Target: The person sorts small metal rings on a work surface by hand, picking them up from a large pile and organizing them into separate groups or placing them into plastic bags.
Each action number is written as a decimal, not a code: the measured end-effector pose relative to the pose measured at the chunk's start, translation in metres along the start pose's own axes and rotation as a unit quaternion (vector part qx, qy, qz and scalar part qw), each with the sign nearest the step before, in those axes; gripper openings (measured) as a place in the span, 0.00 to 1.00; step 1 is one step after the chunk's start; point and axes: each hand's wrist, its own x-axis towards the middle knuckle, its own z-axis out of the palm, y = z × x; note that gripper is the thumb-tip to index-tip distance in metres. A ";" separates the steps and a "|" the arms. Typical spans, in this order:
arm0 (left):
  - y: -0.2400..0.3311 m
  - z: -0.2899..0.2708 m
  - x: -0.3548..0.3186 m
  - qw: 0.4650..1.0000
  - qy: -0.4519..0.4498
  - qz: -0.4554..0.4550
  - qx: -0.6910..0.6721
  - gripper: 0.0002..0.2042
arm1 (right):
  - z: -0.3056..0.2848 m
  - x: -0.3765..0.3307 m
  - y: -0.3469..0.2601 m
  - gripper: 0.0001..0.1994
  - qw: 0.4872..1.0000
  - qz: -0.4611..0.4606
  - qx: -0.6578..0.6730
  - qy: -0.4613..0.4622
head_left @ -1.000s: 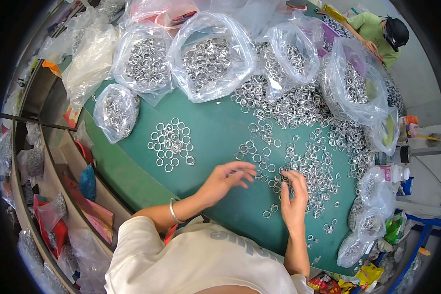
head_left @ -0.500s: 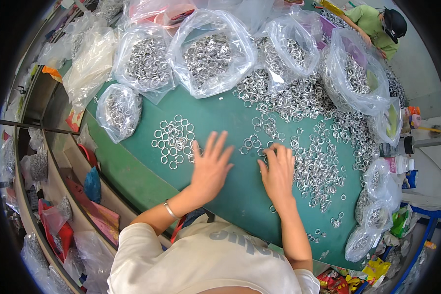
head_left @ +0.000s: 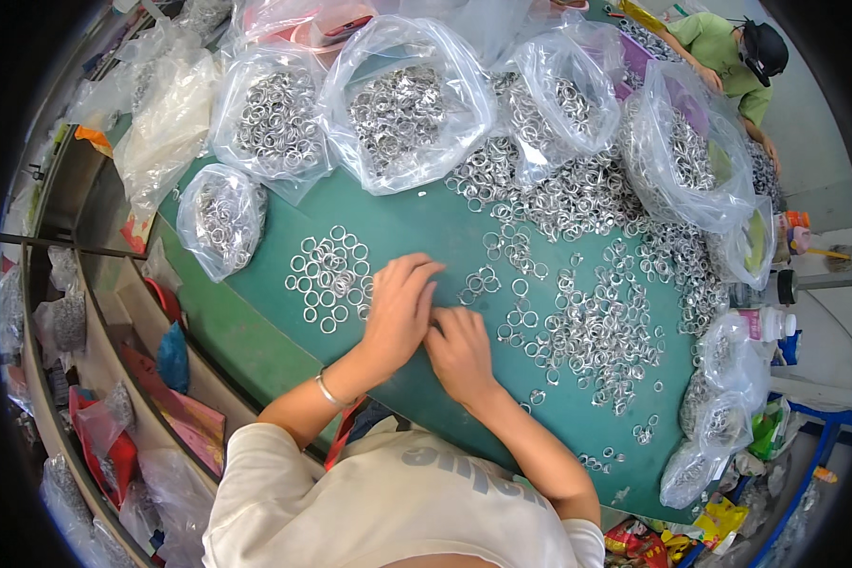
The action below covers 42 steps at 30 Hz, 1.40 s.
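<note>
Both hands — left hand (head_left: 399, 312), right hand (head_left: 461, 348) — touching, beside metal rings (head_left: 327, 279).

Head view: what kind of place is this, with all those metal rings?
Probably a small workshop for sorting or packing hardware. Clear plastic bags full of metal rings crowd a green worktable, and another person works at the far end.

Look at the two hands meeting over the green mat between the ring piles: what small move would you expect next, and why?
Probably the left hand slides sideways to the small sorted group of rings on its left. Both hands, the right hand included, meet fingertip to fingertip on the green mat, between that group and the loose scatter of rings. Whether a ring is pinched cannot be seen.
</note>
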 end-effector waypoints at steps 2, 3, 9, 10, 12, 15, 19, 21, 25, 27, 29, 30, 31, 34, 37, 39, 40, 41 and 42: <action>-0.001 -0.010 -0.010 1.000 -0.003 -0.013 0.002 0.12 | -0.003 0.008 0.001 0.05 1.000 -0.006 0.003 0.024; -0.002 -0.016 -0.016 1.000 -0.002 -0.010 0.006 0.12 | -0.016 0.013 -0.002 0.05 0.999 0.008 0.013 0.050; 0.001 -0.013 -0.040 0.992 -0.109 -0.009 0.065 0.12 | -0.055 0.007 0.060 0.05 0.941 0.273 -0.190 0.070; -0.001 -0.014 -0.040 0.991 -0.100 -0.007 0.090 0.13 | -0.051 0.007 0.066 0.06 0.941 0.260 -0.208 0.056; -0.006 -0.022 -0.035 0.986 -0.085 -0.005 0.141 0.14 | -0.050 0.007 0.070 0.06 0.942 0.247 -0.220 0.050; -0.011 -0.027 -0.035 0.992 -0.064 -0.023 0.108 0.15 | -0.065 0.010 0.067 0.06 0.947 0.240 -0.203 0.067; -0.003 -0.021 -0.032 0.999 -0.024 -0.024 -0.007 0.16 | -0.041 0.013 0.011 0.06 0.987 0.122 -0.095 0.042; -0.001 -0.016 -0.026 0.999 0.001 -0.012 -0.036 0.16 | -0.028 0.014 -0.001 0.08 0.993 0.115 -0.038 -0.016; 0.003 -0.020 -0.031 0.999 -0.050 0.010 -0.005 0.15 | -0.047 0.014 0.019 0.16 0.987 0.156 0.027 0.027; 0.006 -0.021 -0.039 0.990 -0.124 0.052 0.042 0.14 | -0.067 0.012 0.042 0.22 0.977 0.206 -0.018 0.046; -0.007 -0.016 -0.043 0.987 -0.140 0.036 0.068 0.13 | -0.068 0.015 0.059 0.28 0.969 0.235 -0.076 0.019; -0.012 -0.017 -0.042 0.985 -0.150 0.029 0.081 0.13 | -0.060 0.018 0.066 0.28 0.970 0.225 -0.097 0.000; -0.015 -0.017 -0.039 0.987 -0.127 0.032 0.091 0.12 | -0.051 0.023 0.070 0.28 0.969 0.215 -0.117 -0.020; -0.021 -0.025 -0.032 0.987 -0.111 0.021 0.112 0.12 | -0.036 0.020 0.066 0.22 0.978 0.176 -0.103 -0.046; -0.018 -0.033 -0.027 0.992 -0.099 -0.011 0.074 0.11 | -0.047 0.008 0.066 0.13 0.990 0.141 -0.011 -0.025; -0.018 -0.030 -0.023 0.993 -0.101 0.015 0.067 0.12 | -0.063 -0.003 0.068 0.12 0.984 0.172 0.034 0.010; -0.016 -0.026 -0.017 0.992 -0.112 0.008 0.051 0.14 | -0.072 -0.007 0.069 0.11 0.980 0.187 0.057 0.027; -0.010 -0.022 -0.008 0.992 -0.122 0.000 0.035 0.15 | -0.084 -0.007 0.067 0.10 0.966 0.244 0.083 0.028; -0.006 -0.018 0.001 0.991 -0.133 -0.008 0.017 0.17 | -0.095 -0.007 0.065 0.09 0.947 0.302 0.107 0.029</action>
